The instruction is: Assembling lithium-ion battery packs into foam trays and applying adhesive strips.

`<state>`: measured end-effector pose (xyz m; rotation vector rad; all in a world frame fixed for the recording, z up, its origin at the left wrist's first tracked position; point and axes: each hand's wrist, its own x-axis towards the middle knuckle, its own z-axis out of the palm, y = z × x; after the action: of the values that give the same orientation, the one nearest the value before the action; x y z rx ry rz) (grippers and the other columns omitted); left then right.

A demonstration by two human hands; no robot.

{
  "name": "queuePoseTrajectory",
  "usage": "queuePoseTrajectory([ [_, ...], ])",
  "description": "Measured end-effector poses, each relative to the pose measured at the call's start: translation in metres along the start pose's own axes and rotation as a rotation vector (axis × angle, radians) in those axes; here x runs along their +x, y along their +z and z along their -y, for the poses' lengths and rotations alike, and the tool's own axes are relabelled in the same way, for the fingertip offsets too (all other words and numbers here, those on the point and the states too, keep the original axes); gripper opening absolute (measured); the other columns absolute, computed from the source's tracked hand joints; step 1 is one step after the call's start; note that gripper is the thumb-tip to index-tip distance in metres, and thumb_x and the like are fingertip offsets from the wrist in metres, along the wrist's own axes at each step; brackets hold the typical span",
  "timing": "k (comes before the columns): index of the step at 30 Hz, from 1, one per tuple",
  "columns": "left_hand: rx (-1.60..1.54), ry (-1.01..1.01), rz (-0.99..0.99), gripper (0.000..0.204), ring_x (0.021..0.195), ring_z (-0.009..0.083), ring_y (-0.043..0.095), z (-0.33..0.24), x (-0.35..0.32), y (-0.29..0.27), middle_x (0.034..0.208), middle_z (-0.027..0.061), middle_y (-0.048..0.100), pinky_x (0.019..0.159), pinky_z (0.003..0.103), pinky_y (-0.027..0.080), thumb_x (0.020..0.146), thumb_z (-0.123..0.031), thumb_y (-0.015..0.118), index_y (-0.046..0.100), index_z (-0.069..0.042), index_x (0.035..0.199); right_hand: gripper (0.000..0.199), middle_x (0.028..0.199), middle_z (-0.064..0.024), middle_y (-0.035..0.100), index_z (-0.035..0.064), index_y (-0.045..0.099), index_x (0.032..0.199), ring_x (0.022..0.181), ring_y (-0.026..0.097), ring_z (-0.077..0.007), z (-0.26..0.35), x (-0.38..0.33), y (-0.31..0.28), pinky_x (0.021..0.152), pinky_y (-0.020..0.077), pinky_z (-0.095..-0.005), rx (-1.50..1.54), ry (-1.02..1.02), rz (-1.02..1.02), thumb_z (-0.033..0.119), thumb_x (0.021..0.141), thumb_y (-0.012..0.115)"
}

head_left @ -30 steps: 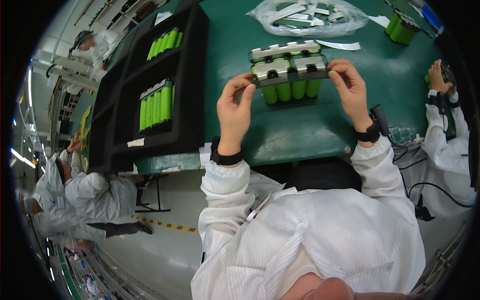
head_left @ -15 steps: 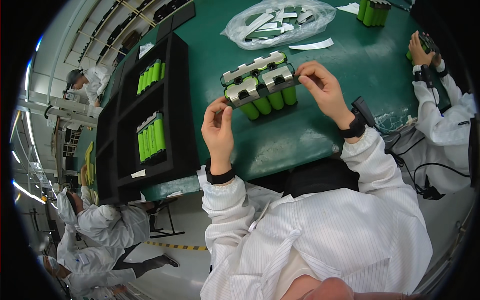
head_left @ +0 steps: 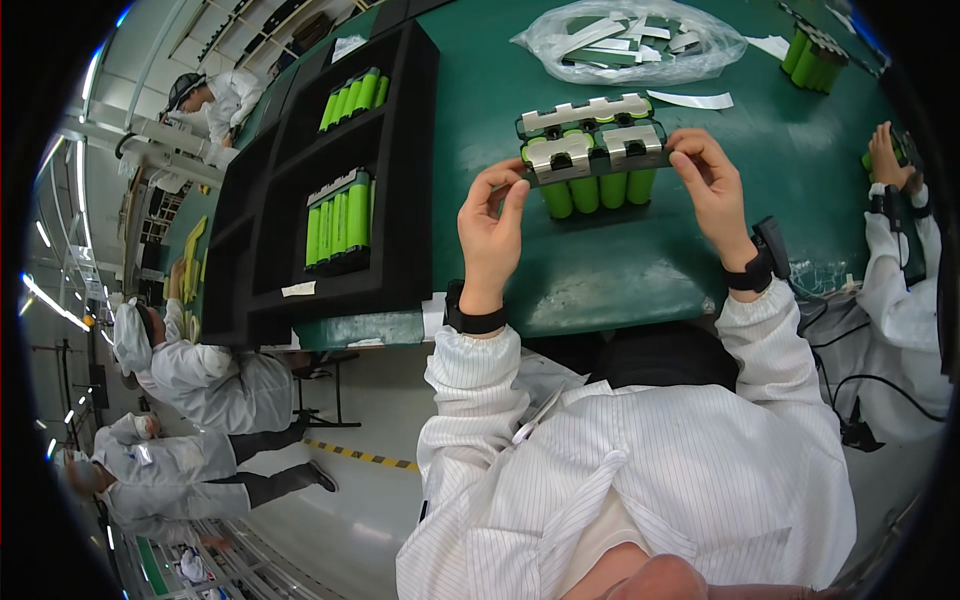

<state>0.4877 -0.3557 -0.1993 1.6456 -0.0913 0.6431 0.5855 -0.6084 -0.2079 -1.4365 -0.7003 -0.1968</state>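
Note:
A battery pack of green cylindrical cells (head_left: pixel 585 192) stands upright on the green table, with silvery metal plates (head_left: pixel 560 157) and black holders across its top. Along its near upper edge runs a thin dark grey strip (head_left: pixel 600 172). My left hand (head_left: pixel 490 235) pinches the strip's left end between thumb and fingers. At the right end, my right hand (head_left: pixel 712 195) pinches it in the same way. Whether the strip is stuck to the pack, I cannot tell.
Behind the pack lie a clear plastic bag (head_left: pixel 630 45) of cut strips and a loose white strip (head_left: pixel 690 100). A black foam tray (head_left: pixel 405 200) holding green packs stands at left. Another pack (head_left: pixel 813 60) is far right, near a co-worker's hands (head_left: pixel 890 158).
The whole view has turned, so the table and tray appear farther right and more level. Both hands keep their pinch at the strip's ends, with little change against the pack.

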Motion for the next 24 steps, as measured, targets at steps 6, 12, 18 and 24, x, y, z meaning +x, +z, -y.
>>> queuePoseTrajectory([
  [6, -0.016, 0.024, 0.005, 0.014, 0.098, 0.0154, 0.059, 0.0060, -0.0002, -0.0019, 0.114, 0.0141, 0.063, 0.090, 0.028, 0.046, 0.092, -0.011, 0.061, 0.059, 0.002, 0.097, 0.005, 0.102, -0.0012, 0.056, 0.0005, 0.057, 0.092, 0.079, 0.046, -0.0046, -0.0009, -0.0001, 0.0014, 0.070, 0.0387, -0.0179, -0.033, -0.008, -0.010, 0.005, 0.093, 0.058],
  [12, -0.013, 0.021, 0.016, 0.012, 0.099, 0.0152, 0.058, -0.0006, 0.0012, 0.0015, 0.114, 0.0145, 0.062, 0.090, 0.028, 0.046, 0.092, -0.010, 0.061, 0.058, 0.002, 0.096, 0.004, 0.101, -0.0020, 0.056, 0.0003, 0.058, 0.094, 0.082, 0.049, -0.0059, -0.0003, 0.0003, -0.0003, 0.072, 0.0404, -0.0188, -0.009, -0.031, -0.013, 0.004, 0.092, 0.059],
  [18, -0.021, 0.008, -0.002, 0.011, 0.093, 0.0110, 0.058, 0.0018, 0.0015, -0.0007, 0.116, 0.0139, 0.060, 0.083, 0.024, 0.045, 0.093, -0.010, 0.060, 0.057, 0.000, 0.095, 0.004, 0.105, -0.0042, 0.056, -0.0002, 0.059, 0.094, 0.094, 0.053, -0.0093, 0.0006, 0.0021, 0.0023, 0.080, 0.0432, -0.0208, 0.034, 0.009, -0.012, 0.003, 0.091, 0.060],
  [24, -0.009, -0.022, -0.003, 0.009, 0.092, 0.0095, 0.056, 0.0017, 0.0011, 0.0005, 0.115, 0.0116, 0.061, 0.083, 0.024, 0.043, 0.093, -0.009, 0.061, 0.058, -0.001, 0.095, 0.005, 0.105, -0.0040, 0.056, -0.0002, 0.059, 0.094, 0.093, 0.053, -0.0090, 0.0016, 0.0015, 0.0008, 0.080, 0.0433, -0.0207, 0.056, 0.025, -0.010, 0.004, 0.092, 0.059],
])
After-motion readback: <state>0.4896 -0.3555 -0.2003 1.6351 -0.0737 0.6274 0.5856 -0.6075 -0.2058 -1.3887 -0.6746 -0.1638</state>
